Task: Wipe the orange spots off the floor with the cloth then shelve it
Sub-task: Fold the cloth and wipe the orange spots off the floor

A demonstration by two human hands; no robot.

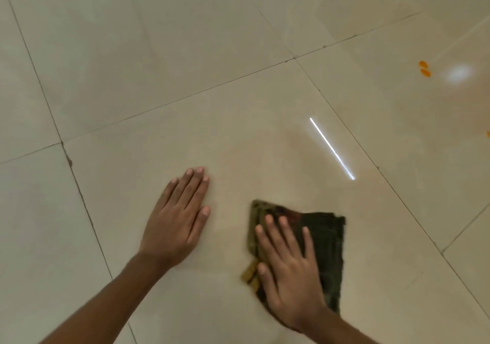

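Note:
A dark green and brown folded cloth [327, 240] lies flat on the beige tiled floor [159, 65]. My right hand [287, 266] presses down on it with fingers spread, covering its left half. My left hand [177, 219] rests palm down on the bare tile to the left of the cloth, fingers together, holding nothing. Two orange spots [424, 68] sit on the floor at the far right, well beyond the cloth. Another orange spot [488, 134] shows at the right edge. A faint orange smear tints the tile just above the cloth.
Dark grout lines [169, 102] cross the glossy tiles. A bright line of reflected light [331, 148] and a round glare patch [458, 73] show on the floor to the right.

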